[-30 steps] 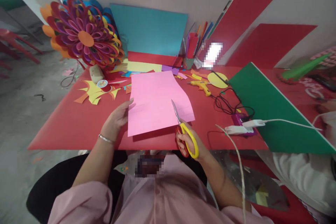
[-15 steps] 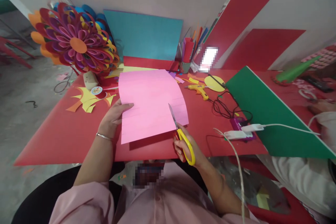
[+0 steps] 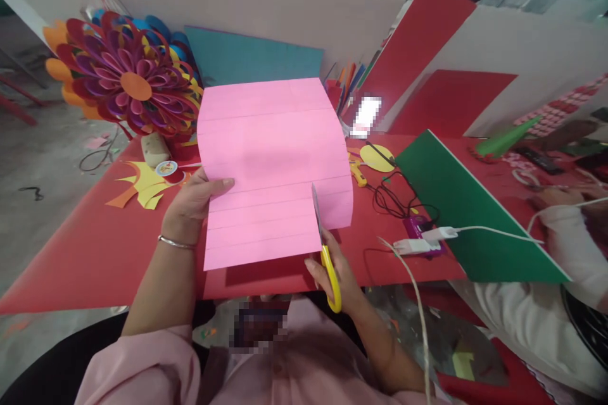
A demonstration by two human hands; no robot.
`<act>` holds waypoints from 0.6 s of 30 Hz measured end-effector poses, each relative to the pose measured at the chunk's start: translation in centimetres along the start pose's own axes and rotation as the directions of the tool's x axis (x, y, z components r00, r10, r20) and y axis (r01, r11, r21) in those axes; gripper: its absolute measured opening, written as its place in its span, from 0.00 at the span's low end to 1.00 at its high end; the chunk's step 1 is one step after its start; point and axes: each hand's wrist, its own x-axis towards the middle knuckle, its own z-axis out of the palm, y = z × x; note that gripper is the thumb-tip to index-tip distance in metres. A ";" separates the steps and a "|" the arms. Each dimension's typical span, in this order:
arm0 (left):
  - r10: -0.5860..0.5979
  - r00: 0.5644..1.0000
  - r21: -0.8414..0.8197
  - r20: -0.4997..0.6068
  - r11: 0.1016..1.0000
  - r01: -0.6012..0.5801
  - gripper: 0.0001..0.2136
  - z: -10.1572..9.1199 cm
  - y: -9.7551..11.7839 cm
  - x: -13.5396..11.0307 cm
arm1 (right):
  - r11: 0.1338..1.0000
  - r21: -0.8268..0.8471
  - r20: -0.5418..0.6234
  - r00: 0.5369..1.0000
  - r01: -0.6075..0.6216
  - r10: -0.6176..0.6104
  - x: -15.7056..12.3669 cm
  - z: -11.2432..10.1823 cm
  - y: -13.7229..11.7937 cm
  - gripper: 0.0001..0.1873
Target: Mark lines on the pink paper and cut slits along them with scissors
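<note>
A curved sheet of pink paper (image 3: 266, 158) with ruled lines across it is held up over the red table. My left hand (image 3: 192, 201) grips its left edge, thumb on top and fingers behind. My right hand (image 3: 335, 269) is closed around the yellow handle of a pair of scissors (image 3: 331, 278). The scissors' blades point away from me and lie at the sheet's right part, where a cut runs in from the near edge. To the right of that cut, the paper bends away.
Yellow paper scraps (image 3: 147, 183) and a tape roll (image 3: 166, 168) lie left. On the right are a yellow glue gun (image 3: 357, 174), black cable, a power strip (image 3: 422, 234) and a leaning green board (image 3: 465, 209). A paper flower (image 3: 135, 85) stands behind. Another person's sleeve (image 3: 570, 234) is far right.
The pink paper has been raised and tilted, so more ruled lines show and it covers more of the blue board. The scissors have gone into its near edge. My view has shifted slightly.
</note>
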 end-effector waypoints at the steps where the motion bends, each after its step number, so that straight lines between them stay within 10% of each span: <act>1: 0.014 1.000 0.008 0.006 1.000 -0.014 0.18 0.4 0.4 0.2 | 0.999 -0.016 -0.012 0.999 0.044 -0.044 0.4 0.0 -0.2 0.36; 18: 0.084 0.996 0.012 -0.039 0.996 -0.084 0.18 0.0 0.5 0.6 | 0.995 -0.099 0.016 0.999 -0.032 0.033 5.5 -0.4 -1.8 0.26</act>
